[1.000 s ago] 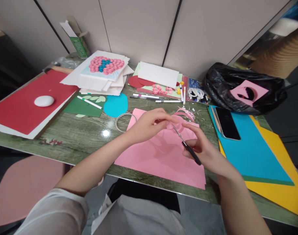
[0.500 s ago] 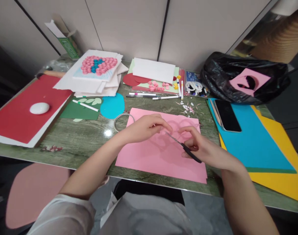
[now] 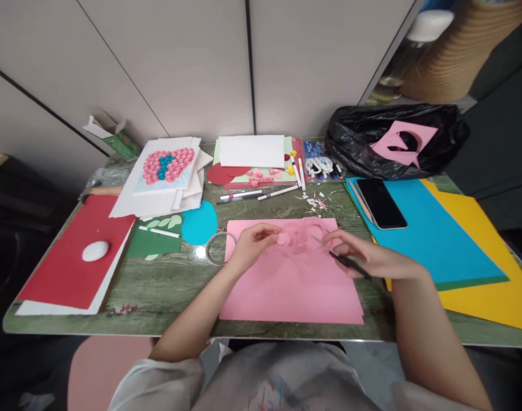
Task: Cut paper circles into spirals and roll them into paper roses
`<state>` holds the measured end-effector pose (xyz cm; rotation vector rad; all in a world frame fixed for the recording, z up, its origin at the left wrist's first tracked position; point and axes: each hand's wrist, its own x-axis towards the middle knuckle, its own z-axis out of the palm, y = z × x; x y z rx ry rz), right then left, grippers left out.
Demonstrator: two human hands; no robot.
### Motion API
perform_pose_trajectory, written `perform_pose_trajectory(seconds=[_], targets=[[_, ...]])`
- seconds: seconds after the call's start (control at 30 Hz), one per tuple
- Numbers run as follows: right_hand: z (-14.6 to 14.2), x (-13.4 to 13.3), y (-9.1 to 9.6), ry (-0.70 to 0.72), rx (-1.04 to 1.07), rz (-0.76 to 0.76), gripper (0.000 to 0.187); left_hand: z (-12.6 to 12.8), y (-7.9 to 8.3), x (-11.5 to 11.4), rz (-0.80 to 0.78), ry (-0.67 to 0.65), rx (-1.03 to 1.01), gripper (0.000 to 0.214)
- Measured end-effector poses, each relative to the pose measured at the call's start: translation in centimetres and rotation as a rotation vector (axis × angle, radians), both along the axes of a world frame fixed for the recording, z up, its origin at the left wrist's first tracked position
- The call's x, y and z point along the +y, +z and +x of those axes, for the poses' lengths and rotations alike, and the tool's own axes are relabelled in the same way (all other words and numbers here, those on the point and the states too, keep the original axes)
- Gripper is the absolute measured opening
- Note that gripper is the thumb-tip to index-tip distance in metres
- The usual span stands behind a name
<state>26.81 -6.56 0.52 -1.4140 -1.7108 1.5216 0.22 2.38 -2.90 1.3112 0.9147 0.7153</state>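
My left hand (image 3: 253,245) pinches a small, round pink paper piece (image 3: 283,239) between thumb and fingertips, over the upper part of a pink sheet (image 3: 286,294). In my right hand (image 3: 366,257) is a pair of scissors with black handles (image 3: 350,264). Their blades point up and left towards the paper piece but stand apart from it. Curled pink paper strips (image 3: 314,227) lie between the two hands on the sheet. Whether the blades are parted is too blurred to tell.
A tape roll (image 3: 220,249) lies by the sheet's left edge. Paper scraps (image 3: 316,201) and markers (image 3: 261,194) are behind it. At right, a phone (image 3: 381,202) rests on blue paper (image 3: 449,245), before a black bag (image 3: 350,140). Red paper (image 3: 68,268) is at left.
My hands have drawn apart. The scissors' tips, close to my left fingertips before, are now further right, and the paper piece shows clearly. The camera view has also shifted.
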Motion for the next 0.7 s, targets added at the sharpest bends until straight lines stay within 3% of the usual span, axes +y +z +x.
perform_pose_trajectory(seconds=[0.07,0.13,0.2,0.27,0.33,0.4,0.57,0.7], targets=[[1.3,0.4,-0.2,-0.068,0.078,-0.013,0.042,0.1,-0.1,-0.1,-0.002,0.06,-0.01,0.022],[2.2,0.7,-0.7,-0.255,0.05,0.049,0.042,0.1,-0.2,-0.1,0.012,0.105,-0.013,0.021],[2.7,0.7,-1.4,-0.42,-0.075,0.091,0.04,0.1,-0.4,0.0,0.025,0.143,-0.023,0.02],[2.8,0.3,-2.3,-0.517,-0.345,0.122,0.04,0.0,-0.6,0.2,0.027,0.172,-0.038,0.019],[2.6,-0.4,-3.3,-0.544,-0.642,0.133,0.037,-0.1,-1.0,0.3,0.017,0.198,-0.052,0.02],[2.3,-1.1,-4.1,-0.567,-0.776,0.119,0.033,0.0,-1.4,0.5,0.002,0.226,-0.065,0.02],[1.6,-1.8,-5.0,-0.635,-0.951,0.12,0.037,0.2,-2.2,0.8,-0.053,0.266,-0.107,0.021],[1.2,-2.2,-4.4,-0.621,-1.016,0.144,0.039,0.3,-2.1,0.7,-0.085,0.256,-0.126,0.024]])
